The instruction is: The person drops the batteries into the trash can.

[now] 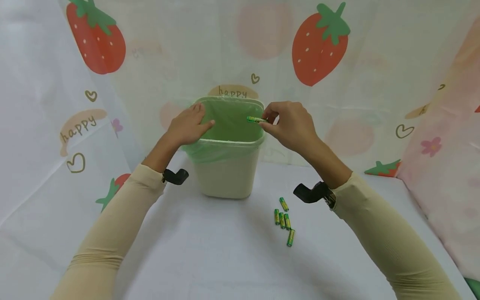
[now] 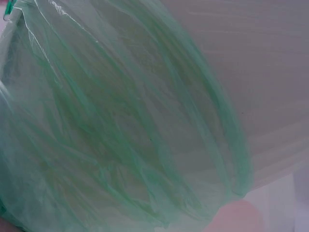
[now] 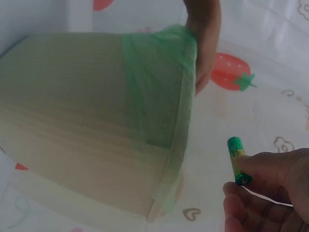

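Observation:
Between thumb and fingers, my right hand (image 1: pixel 290 125) pinches a small green battery (image 1: pixel 256 119) at the right side of the bin's mouth. The right wrist view shows this battery (image 3: pixel 236 162) above the level of the bin's rim. A cream trash bin (image 1: pixel 226 177) stands upright, lined with a thin green plastic bag (image 1: pixel 228 118) folded over its rim. My left hand (image 1: pixel 188 124) rests on the bin's left rim, fingers extended and thumb over the opening. The left wrist view is filled by the bag's folded outer part (image 2: pixel 120 121) against the bin's side.
Several green batteries (image 1: pixel 282 220) lie loosely grouped on the white cloth (image 1: pixel 210 250), right of and nearer than the bin. Behind the bin hangs a cloth backdrop (image 1: pixel 180 50) printed with strawberries and hearts. Each wrist wears a black camera mount (image 1: pixel 311 193).

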A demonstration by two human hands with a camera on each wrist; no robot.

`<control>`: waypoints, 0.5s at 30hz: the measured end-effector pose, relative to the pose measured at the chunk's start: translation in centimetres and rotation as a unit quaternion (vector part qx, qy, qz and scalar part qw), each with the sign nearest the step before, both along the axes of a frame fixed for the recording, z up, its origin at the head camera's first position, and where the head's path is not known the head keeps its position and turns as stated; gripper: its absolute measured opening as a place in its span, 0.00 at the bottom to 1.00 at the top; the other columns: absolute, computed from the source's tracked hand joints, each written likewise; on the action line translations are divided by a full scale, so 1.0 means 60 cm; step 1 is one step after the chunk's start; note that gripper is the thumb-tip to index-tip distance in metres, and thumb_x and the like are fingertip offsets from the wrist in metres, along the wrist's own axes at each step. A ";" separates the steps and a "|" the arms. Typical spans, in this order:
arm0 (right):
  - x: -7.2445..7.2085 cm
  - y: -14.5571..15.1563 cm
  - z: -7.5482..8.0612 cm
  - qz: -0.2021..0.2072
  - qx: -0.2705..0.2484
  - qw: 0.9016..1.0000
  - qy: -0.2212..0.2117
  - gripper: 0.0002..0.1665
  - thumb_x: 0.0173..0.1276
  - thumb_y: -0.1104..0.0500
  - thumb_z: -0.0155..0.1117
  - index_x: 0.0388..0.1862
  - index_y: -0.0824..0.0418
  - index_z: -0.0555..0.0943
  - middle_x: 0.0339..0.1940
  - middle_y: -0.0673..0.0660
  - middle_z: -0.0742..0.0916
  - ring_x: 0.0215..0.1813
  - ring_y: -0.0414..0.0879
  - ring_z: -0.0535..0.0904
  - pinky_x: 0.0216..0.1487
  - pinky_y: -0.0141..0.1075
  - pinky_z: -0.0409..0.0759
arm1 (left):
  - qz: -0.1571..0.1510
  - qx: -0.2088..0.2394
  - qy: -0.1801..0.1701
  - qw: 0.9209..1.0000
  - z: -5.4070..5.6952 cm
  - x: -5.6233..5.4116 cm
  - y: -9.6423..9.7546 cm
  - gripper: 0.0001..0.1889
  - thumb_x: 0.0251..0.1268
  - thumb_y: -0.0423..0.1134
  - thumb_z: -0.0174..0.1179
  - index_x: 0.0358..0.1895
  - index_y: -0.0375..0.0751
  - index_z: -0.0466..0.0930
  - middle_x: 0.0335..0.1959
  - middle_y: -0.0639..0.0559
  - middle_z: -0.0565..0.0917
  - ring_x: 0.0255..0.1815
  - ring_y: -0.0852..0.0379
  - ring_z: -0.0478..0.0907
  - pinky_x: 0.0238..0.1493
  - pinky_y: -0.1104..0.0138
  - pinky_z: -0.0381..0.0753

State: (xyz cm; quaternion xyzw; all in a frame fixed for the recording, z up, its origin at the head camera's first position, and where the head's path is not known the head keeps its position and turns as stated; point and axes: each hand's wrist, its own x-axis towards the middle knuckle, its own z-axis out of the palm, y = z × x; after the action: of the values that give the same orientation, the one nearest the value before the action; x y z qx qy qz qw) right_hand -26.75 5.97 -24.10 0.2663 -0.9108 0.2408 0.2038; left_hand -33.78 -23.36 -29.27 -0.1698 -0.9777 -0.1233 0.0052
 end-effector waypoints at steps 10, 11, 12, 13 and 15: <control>-0.038 -0.038 0.007 -0.006 0.020 1.000 -0.023 0.08 0.69 0.56 0.71 0.37 0.61 0.89 0.34 0.56 0.88 0.40 0.49 0.80 0.32 0.43 0.77 | 0.000 -0.004 0.007 1.000 -0.002 -0.003 0.000 0.41 0.84 0.57 0.37 0.80 0.26 0.36 0.82 0.32 0.38 0.83 0.40 0.34 0.81 0.49 0.40; -0.042 -0.041 0.007 -0.007 0.023 0.999 -0.024 0.08 0.69 0.56 0.71 0.37 0.61 0.89 0.34 0.56 0.88 0.39 0.49 0.80 0.32 0.42 0.77 | 0.001 -0.004 0.006 1.000 -0.002 -0.002 0.000 0.41 0.84 0.57 0.37 0.80 0.26 0.36 0.82 0.33 0.37 0.83 0.40 0.34 0.81 0.49 0.40; -0.046 -0.044 0.008 -0.010 0.028 0.999 -0.025 0.08 0.69 0.56 0.72 0.37 0.61 0.89 0.35 0.55 0.88 0.39 0.48 0.81 0.32 0.42 0.78 | 0.001 -0.004 0.006 1.000 -0.002 -0.002 0.000 0.41 0.84 0.57 0.37 0.80 0.26 0.36 0.82 0.33 0.37 0.83 0.40 0.34 0.81 0.49 0.39; -0.050 -0.047 0.008 -0.013 0.032 0.999 -0.026 0.08 0.69 0.56 0.72 0.37 0.61 0.89 0.35 0.55 0.88 0.39 0.48 0.81 0.33 0.42 0.78 | 0.002 -0.004 0.006 1.000 -0.001 -0.002 0.001 0.41 0.84 0.57 0.36 0.80 0.27 0.36 0.82 0.33 0.37 0.83 0.41 0.34 0.81 0.49 0.39; -0.058 -0.053 0.008 -0.021 0.042 0.998 -0.029 0.08 0.69 0.56 0.72 0.38 0.60 0.90 0.35 0.55 0.88 0.39 0.48 0.81 0.34 0.42 0.79 | 0.002 -0.003 0.004 1.000 -0.001 -0.002 0.001 0.42 0.84 0.58 0.36 0.81 0.27 0.35 0.83 0.34 0.37 0.83 0.41 0.33 0.81 0.49 0.39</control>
State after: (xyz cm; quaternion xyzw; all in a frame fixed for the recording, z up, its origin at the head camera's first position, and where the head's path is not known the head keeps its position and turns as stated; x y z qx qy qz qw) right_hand -30.25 2.80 -23.62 0.2480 -0.9312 0.2052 0.1707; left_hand -33.88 -23.30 -29.30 -0.1680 -0.9785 -0.1192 0.0093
